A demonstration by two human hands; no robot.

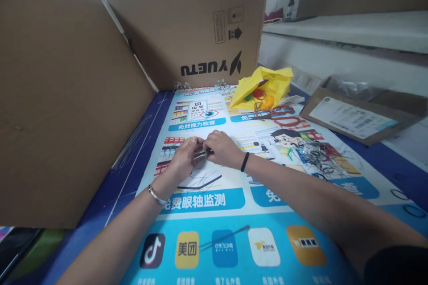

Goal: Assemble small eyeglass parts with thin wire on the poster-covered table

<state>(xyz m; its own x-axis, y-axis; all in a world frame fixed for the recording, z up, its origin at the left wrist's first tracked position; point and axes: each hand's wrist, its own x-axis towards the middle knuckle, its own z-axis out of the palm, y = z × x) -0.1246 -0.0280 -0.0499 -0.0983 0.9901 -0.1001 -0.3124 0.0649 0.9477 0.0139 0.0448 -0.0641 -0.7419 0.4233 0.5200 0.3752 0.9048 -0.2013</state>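
Close together over the printed sheet, my two hands meet at a small dark, shiny object (pixel 199 156), mostly covered by fingers; its kind cannot be made out. My left hand (pixel 183 159), with a silver bangle at the wrist, has its fingers closed around the object's left side. From the right, my right hand (pixel 224 148), wearing a black band, pinches at the object's other end. Thin dark strands (pixel 209 181) lie on the sheet just below the hands. Closer to me rests a thin, dark, two-pronged item (pixel 225 238).
Tall cardboard panels (pixel 187 26) stand at the left and back. A yellow bag (pixel 247 91) holds colourful bits, with red-handled scissors (pixel 286 120) in front. A tangled pile of dark loops and clear wrapping (pixel 316 153) lies right. Beyond it is an open cardboard box (pixel 354 116).
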